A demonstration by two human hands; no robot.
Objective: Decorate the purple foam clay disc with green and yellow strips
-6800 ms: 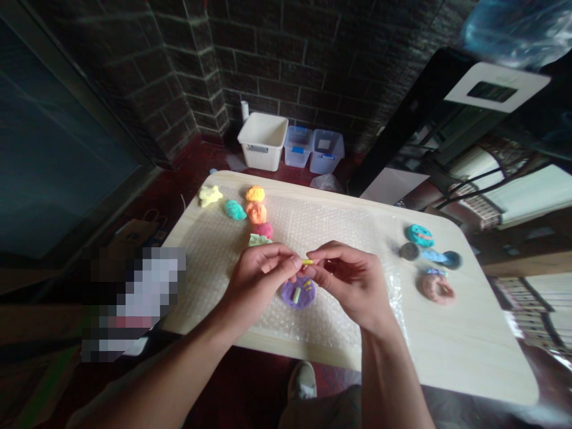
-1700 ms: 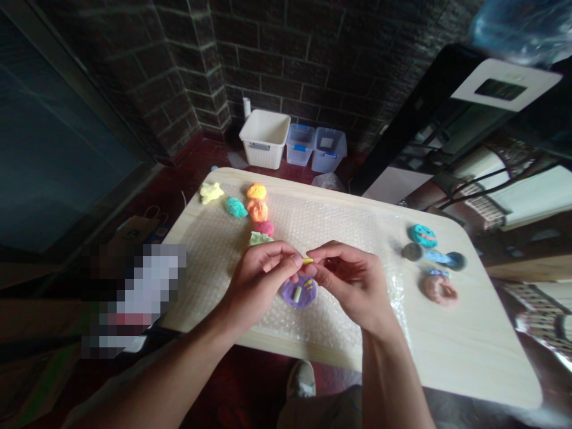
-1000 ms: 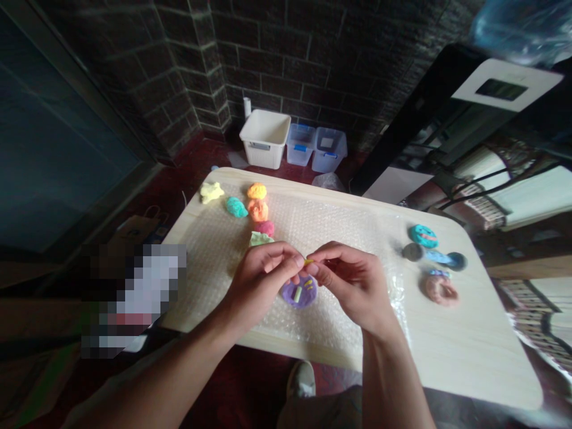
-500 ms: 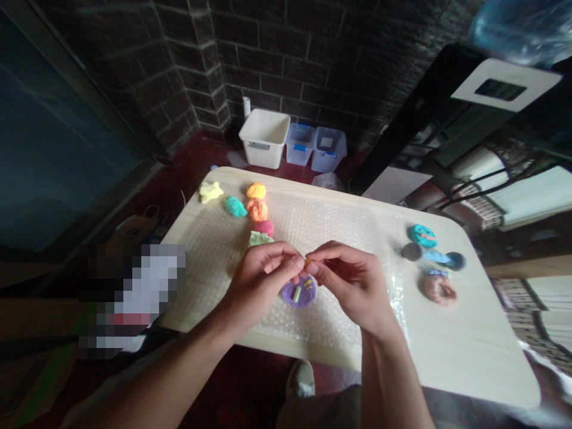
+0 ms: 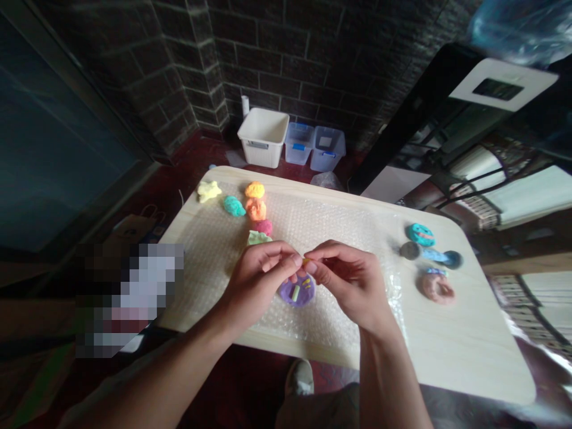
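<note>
A tiny piece of yellow modelling clay [image 5: 305,261] is pinched between my two hands, mostly covered by fingertips. My left hand [image 5: 270,268] closes thumb and forefinger on its left end. From the other side, my right hand [image 5: 346,274] pinches it the same way. Below them a flat purple clay disc [image 5: 290,298] lies on bubble wrap [image 5: 330,322]; it bears a pale green strip [image 5: 295,292] and small yellow strips [image 5: 306,283]. Partly behind my left hand is a pale green clay lump [image 5: 258,238].
Yellow-orange [image 5: 255,190], orange [image 5: 256,209], crimson [image 5: 264,227] and teal [image 5: 233,206] clay lumps lie at the back left, near a pale yellow one [image 5: 209,191]. A teal disc [image 5: 420,234], a dumbbell shape [image 5: 432,255] and a pinkish ring [image 5: 438,288] sit right. Bins [image 5: 263,140] stand beyond the table.
The yellow clay showed as a longer strip between my fingertips earlier; now less of it is visible. Both hands keep nearly the same place, and the view has shifted slightly.
</note>
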